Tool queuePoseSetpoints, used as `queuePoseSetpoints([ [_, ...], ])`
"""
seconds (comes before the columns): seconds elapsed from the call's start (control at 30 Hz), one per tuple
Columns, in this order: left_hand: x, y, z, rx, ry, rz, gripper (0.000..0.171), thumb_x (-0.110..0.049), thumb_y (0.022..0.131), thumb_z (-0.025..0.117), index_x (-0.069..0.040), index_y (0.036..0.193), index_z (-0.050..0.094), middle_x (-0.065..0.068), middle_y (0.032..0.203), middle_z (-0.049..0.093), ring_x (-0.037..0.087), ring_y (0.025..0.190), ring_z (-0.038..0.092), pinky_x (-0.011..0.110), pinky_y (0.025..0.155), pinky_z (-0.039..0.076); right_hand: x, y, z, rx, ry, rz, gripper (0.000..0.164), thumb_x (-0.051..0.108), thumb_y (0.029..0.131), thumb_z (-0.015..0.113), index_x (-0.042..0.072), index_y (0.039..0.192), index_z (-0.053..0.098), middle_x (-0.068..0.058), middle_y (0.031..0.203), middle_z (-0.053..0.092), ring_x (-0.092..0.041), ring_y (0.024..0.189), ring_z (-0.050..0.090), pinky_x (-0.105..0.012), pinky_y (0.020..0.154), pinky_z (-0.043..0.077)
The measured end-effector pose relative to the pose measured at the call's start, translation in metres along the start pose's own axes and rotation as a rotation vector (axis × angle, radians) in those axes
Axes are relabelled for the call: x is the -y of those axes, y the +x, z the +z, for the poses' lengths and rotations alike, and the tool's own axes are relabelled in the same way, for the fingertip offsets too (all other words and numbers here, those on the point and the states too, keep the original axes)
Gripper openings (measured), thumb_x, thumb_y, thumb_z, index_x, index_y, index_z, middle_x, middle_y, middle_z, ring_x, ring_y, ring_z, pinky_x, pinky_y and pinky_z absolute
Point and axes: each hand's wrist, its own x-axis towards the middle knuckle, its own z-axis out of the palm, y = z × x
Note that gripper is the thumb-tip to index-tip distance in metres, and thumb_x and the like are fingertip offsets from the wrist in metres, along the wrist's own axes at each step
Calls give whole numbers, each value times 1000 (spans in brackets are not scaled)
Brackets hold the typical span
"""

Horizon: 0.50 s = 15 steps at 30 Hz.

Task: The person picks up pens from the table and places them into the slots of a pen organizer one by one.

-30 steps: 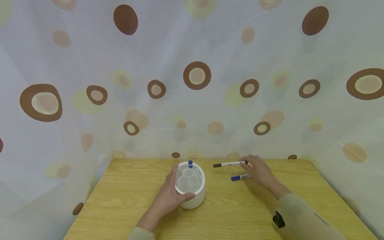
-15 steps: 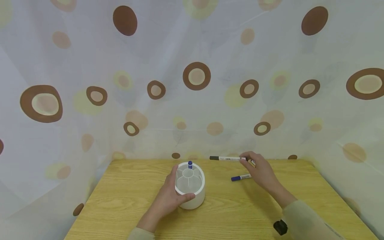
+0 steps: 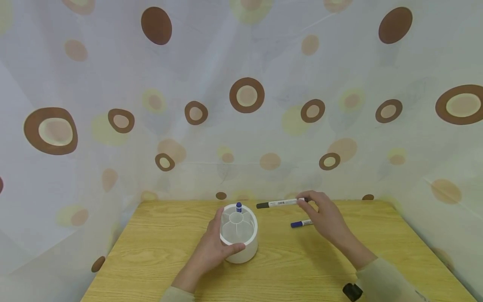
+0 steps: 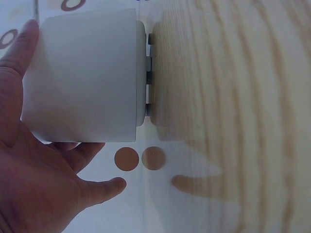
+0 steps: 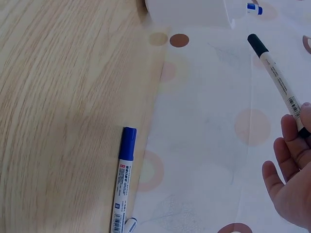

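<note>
A round white pen holder [image 3: 245, 253] with several compartments stands on the table. My left hand [image 3: 210, 248] grips its rim and side, thumb along the near edge; the holder's plain wall [image 4: 85, 80] fills much of the left wrist view. Inside, at the far side, a blue-capped marker [image 3: 239, 207] stands upright. To the right, my right hand [image 3: 327, 218] pinches a white marker with a black cap [image 3: 284, 202] by its end, raised above the table with the cap toward the holder. Below that hand lies a blue-capped whiteboard marker [image 5: 123, 174], its far end partly hidden in the head view.
Beside the lying marker, the white end of another pen [image 5: 130, 224] shows at the bottom of the right wrist view. The wooden table [image 3: 151, 251] ends at a hanging sheet [image 3: 203, 180] with brown spots, behind and on both sides.
My right hand has lifted the black-capped marker off the table and carried it left toward the pen holder, the cap now dipping slightly. My left hand and the holder have stayed put.
</note>
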Motion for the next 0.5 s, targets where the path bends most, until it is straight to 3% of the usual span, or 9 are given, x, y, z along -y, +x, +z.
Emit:
queuePoseSetpoints([
  [0.2,0,0,0,-1,1,0,129,-49,82,99,-23,177,15,25,165,41,49,136,57,73,112,47,11,0,1,-13,-14,-52,19,22,114,65,11,125,76,-1,115,71,-31,121,61,-59,99,53],
  [0.5,1,2,1,1,5,-7,128,-50,82,99,-26,176,16,24,164,43,48,136,58,73,112,47,15,5,15,-11,-54,-203,14,9,107,73,15,119,78,3,116,75,-25,112,64,-56,95,56],
])
